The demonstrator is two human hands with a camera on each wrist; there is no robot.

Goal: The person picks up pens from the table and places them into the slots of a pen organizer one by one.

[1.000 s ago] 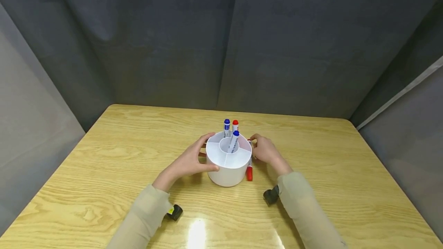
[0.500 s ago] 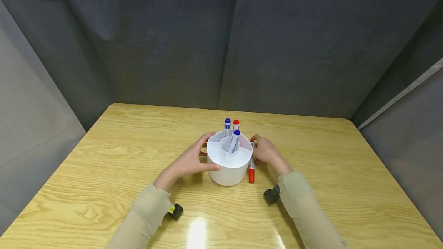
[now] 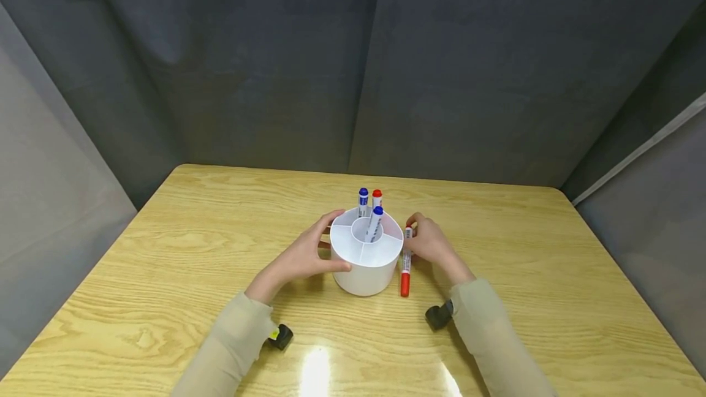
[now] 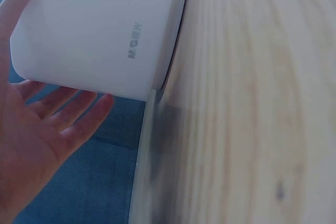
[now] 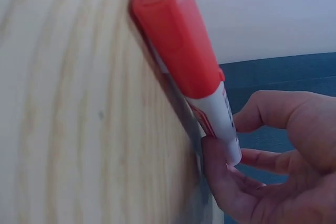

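A: Right hand (image 3: 430,244) pinches the red marker (image 3: 406,265) at its tail; cap rests on the table (image 3: 165,274), at the holder's four o'clock. Left hand (image 3: 300,259) lies flat-fingered against the white holder (image 3: 365,262), bracing it.

B: Advice: lift the marker clear of the rim before tilting. Far compartments' floors are hidden; the holder's bottom edge blurs.

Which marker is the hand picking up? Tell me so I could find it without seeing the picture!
Find the white round holder in the middle of the wooden table. Just to its right, the right hand pinches a red marker that lies on the table. The other three markers stand up inside the holder; this is the only one outside it.
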